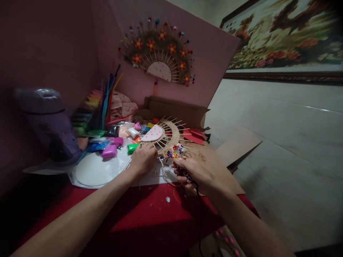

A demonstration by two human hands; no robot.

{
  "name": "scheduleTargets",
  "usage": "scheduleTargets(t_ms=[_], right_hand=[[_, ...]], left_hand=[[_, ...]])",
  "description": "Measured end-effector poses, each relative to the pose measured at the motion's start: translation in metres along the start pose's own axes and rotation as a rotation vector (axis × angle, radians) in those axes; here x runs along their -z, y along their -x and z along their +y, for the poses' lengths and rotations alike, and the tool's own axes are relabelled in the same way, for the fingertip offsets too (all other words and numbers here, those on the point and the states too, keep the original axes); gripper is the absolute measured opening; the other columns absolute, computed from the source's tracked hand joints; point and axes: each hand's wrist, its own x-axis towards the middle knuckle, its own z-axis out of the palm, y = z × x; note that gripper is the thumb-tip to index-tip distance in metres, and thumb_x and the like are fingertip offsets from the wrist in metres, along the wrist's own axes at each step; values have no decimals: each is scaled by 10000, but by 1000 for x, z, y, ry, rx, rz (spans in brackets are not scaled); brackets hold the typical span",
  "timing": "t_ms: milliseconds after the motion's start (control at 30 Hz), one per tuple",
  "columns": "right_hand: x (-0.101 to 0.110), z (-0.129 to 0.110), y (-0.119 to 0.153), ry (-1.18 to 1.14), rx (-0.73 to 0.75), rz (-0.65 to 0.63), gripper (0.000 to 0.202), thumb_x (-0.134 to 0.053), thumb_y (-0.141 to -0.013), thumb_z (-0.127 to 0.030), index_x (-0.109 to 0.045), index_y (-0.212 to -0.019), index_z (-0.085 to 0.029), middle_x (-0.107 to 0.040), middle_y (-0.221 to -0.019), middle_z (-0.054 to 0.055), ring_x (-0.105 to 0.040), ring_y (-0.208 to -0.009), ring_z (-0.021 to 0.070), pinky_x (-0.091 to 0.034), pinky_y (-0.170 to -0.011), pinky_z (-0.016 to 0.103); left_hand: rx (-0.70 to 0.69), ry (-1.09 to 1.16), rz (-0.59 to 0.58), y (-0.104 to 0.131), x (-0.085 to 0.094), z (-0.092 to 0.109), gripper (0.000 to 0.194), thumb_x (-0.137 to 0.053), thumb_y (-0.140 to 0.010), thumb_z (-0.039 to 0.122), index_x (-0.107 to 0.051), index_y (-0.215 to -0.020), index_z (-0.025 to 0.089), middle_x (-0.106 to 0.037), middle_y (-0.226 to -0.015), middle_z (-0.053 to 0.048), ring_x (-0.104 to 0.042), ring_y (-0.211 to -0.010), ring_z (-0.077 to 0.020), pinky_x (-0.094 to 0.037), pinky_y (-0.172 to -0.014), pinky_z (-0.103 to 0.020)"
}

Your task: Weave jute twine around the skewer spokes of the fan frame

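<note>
A half-round fan frame (175, 135) of thin sticks and wound twine lies tilted on the work surface, with a dotted pink half-disc (152, 133) at its centre. My left hand (144, 159) is closed on the near end of this frame, fingers bent around its edge. Wrapped round a patterned, multicoloured tool with a black cord is my right hand (190, 173); the tool (184, 172) is mostly covered by the fingers. Its front end meets a floral-patterned piece (171, 153) at the frame's lower edge. Loose twine hangs between the hands.
Colourful clay packets (109, 151), a white disc (95, 169) and a purple bottle (50, 125) stand left. Cardboard (214, 171) and red sheets (194, 136) lie right. A finished fan (160, 55) hangs on the pink board behind. The black cord (199, 221) drops over the red cloth (150, 214).
</note>
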Motion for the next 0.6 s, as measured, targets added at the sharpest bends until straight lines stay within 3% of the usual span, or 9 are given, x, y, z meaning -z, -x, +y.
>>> scheduleTargets(t_ms=[600], right_hand=[[0,2,-7,-53,52,-43,171,-403,-849,-315,-388,-730,-193,-371,-498,-71,-246,-341,19,-116,-307,134]], left_hand=[[7,17,-22,-1,3,1,174,-464,-795,172,-621,-720,167,-618,-884,-72,-531,-844,-188,-391,-735,-319]])
